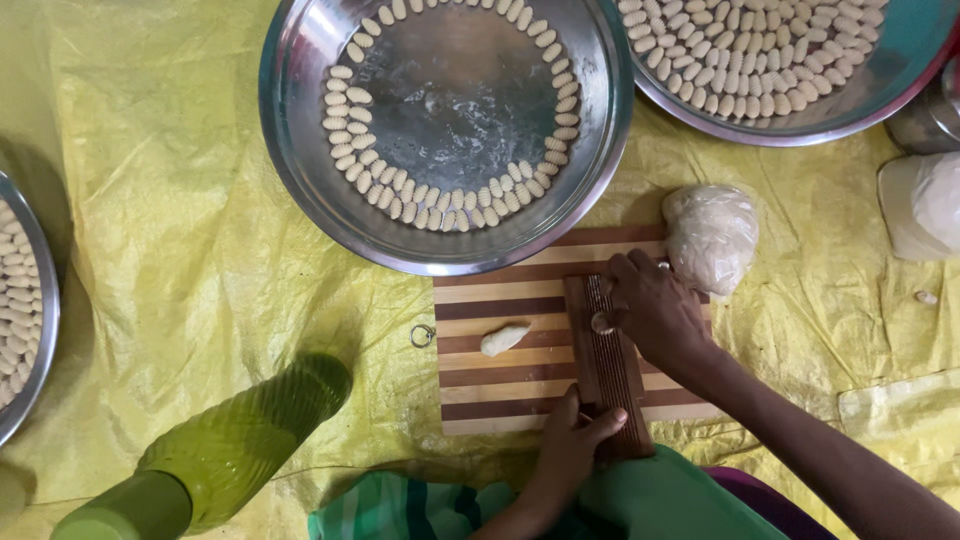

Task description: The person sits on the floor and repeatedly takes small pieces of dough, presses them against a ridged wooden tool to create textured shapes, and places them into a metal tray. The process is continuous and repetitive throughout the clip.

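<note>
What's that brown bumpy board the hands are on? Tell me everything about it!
The ridged board is a narrow, dark brown strip that looks like wood, with fine grooves running along its length. It lies flat on a striped cutting board, running away from the person. The left hand holds its near end, thumb on top. The right hand presses a small dough piece against the grooves near its far end.
</note>
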